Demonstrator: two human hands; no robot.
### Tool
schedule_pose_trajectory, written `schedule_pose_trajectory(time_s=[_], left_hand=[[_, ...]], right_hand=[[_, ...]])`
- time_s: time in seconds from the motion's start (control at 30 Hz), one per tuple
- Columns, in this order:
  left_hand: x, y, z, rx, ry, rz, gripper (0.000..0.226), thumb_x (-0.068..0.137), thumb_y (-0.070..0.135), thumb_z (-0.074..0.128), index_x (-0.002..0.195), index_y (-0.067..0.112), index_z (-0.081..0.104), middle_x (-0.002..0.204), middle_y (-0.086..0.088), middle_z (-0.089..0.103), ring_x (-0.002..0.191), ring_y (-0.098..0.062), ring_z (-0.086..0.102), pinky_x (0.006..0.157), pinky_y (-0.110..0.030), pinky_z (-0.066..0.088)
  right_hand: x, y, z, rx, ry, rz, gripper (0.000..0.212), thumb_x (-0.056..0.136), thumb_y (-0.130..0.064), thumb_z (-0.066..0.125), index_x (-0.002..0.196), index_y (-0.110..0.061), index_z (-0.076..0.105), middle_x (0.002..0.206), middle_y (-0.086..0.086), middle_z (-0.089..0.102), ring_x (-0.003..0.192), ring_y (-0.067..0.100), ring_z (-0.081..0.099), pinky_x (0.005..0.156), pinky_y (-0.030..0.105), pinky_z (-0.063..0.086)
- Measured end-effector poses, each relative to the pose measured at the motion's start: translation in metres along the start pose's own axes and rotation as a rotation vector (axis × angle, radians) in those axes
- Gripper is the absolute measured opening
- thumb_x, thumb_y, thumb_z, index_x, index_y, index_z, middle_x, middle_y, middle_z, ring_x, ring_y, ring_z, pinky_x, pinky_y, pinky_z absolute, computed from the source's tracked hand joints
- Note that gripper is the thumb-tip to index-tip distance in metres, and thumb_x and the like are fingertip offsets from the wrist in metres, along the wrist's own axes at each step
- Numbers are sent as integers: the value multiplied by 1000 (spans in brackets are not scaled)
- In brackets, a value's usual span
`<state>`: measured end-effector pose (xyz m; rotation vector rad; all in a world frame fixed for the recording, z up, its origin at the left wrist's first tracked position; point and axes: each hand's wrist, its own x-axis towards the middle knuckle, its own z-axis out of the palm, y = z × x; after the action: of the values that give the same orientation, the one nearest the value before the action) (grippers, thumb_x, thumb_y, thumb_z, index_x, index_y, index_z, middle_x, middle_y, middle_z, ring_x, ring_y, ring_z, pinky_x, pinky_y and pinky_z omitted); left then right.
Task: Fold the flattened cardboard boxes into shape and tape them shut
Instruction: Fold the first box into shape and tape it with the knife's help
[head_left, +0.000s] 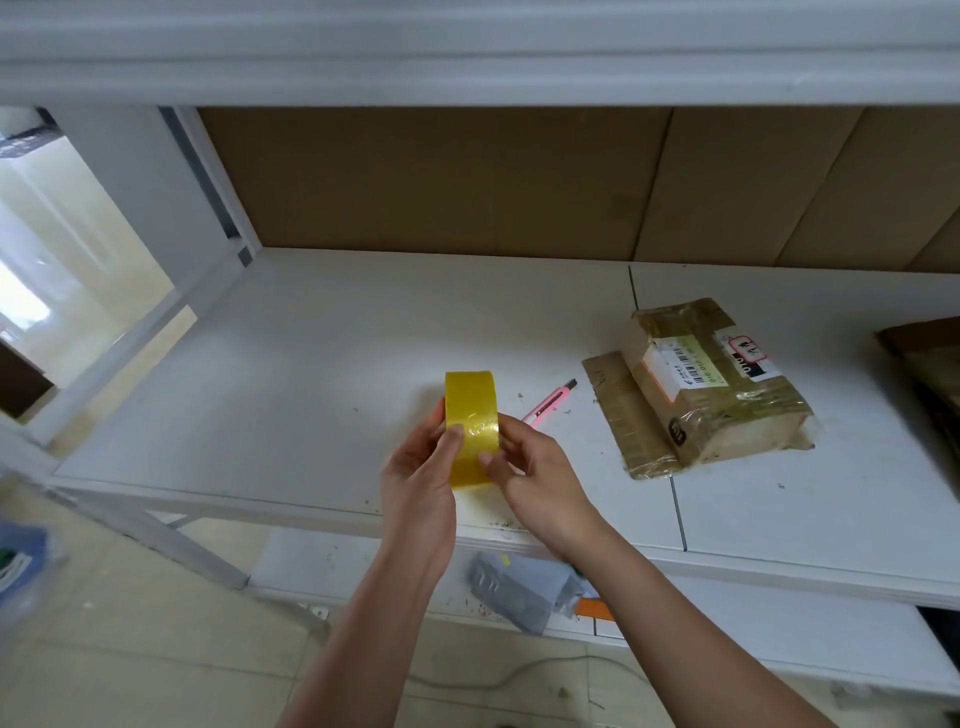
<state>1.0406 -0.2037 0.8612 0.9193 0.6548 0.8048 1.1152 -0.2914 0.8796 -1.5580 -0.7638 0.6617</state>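
Note:
A yellow tape roll (471, 400) is held upright over the front of the white shelf (311, 364). My left hand (421, 478) grips the roll from the left, thumb on its outer face. My right hand (535, 473) holds it from the right, thumb pressed on the tape surface. A cardboard box (711, 384), wrapped in tape and bearing shipping labels, lies on the shelf to the right with one flap spread flat. A pink utility knife (551, 401) lies between the roll and the box.
Flat brown cardboard sheets (467, 182) lean against the back of the shelf. More cardboard (924, 358) sits at the right edge. A grey bag (519, 587) lies on the lower shelf. Tiled floor and a cable are below.

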Motion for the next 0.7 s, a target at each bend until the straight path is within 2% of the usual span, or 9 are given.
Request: schedule_pose_trajectory(time_s=[0.07,0.13,0.2,0.3,0.5,0.7], left_hand=[[2,-1,-3,-5,-41,0,39,65,21,76,104,19,77,103,-6,74,98,-19,66,99,-45,47],[3,-2,-8,-6,-149,11,38,72,8,74,107,21,76,110,-6,74,101,-16,67,91,-35,52],[5,-5,-13,-10,-237,15,45,77,-1,66,117,19,71,118,-7,71,108,-16,67,88,-27,54],[5,-7,-16,-13,-294,15,52,80,-1,62,131,13,59,125,-5,68,115,-16,64,88,-24,52],[3,-12,-10,-8,-190,14,58,74,7,70,131,15,61,121,-5,70,112,-17,65,86,-24,54],[2,-15,-1,19,-104,26,55,67,15,74,121,24,68,110,-6,73,102,-16,68,81,-26,53]], right_hand=[[0,0,0,33,3,5,37,94,2,55,110,-30,63,106,-6,71,98,4,65,83,13,48],[0,-1,-1,67,-1,16,38,93,3,55,109,-30,63,105,-10,71,97,1,66,83,13,49],[1,-1,-3,77,-8,33,38,94,4,54,109,-30,63,106,-8,72,99,3,66,87,16,50],[1,0,-4,67,-6,45,39,94,3,53,110,-31,62,107,-6,72,100,3,65,90,18,50],[3,2,-6,10,4,26,43,95,2,52,102,-39,63,103,-10,72,100,4,65,92,22,50],[2,2,-6,-4,7,31,43,95,1,52,103,-40,63,102,-14,71,98,-1,63,83,10,48]])
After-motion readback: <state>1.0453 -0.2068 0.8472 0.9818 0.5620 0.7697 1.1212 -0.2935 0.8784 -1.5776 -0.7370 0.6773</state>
